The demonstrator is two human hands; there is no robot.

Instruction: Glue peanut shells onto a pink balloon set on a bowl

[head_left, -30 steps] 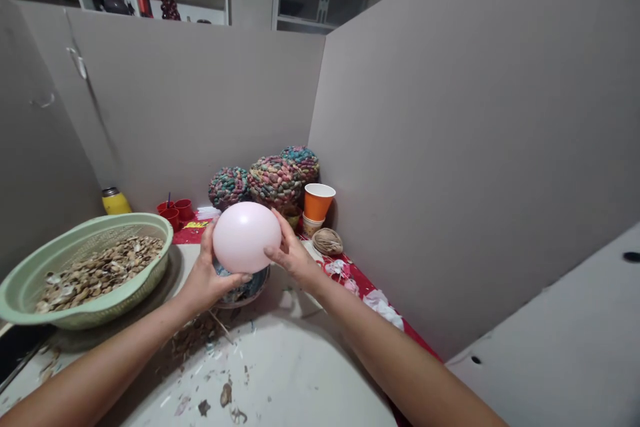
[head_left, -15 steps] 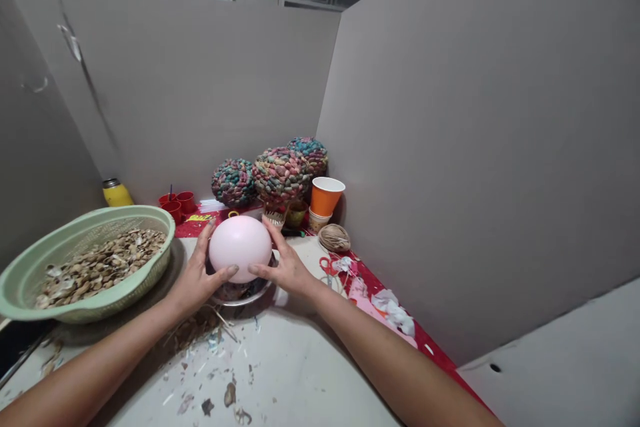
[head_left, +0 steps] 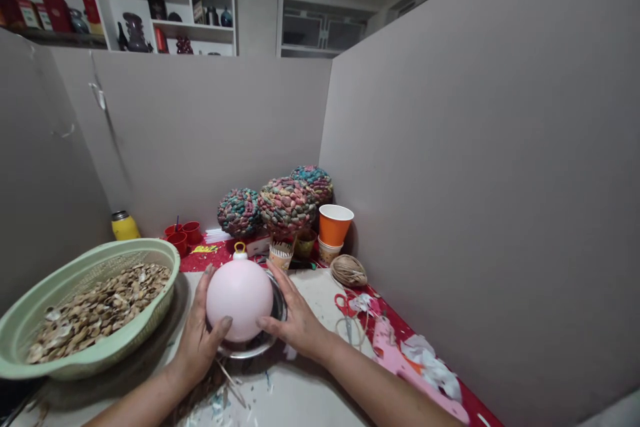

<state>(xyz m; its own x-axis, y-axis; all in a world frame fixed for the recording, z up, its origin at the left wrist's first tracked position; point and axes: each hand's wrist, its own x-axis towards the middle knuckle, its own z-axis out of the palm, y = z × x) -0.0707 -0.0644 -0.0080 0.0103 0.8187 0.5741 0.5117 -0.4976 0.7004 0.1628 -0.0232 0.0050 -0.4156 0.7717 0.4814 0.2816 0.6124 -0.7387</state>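
Note:
A pale pink balloon sits in or just above a round metal bowl; the contact beneath is hidden. My left hand curves around its left side, with the thumb on the front. On the other side, my right hand grips it with fingers at the back right and thumb on the lower front. Behind the balloon stands a small white bottle with a yellow ring top. Thin sticks or strands lie in front of the bowl.
At left is a green plastic basket of shells. Shell-covered balls, an orange paper cup and red cups stand behind. Twine, red-handled scissors and a pink glue gun lie at right, beside a grey partition.
The camera view has tilted up, so everything sits lower in the picture. The balloon looks rounder now, perhaps turned between my hands, which still hold it.

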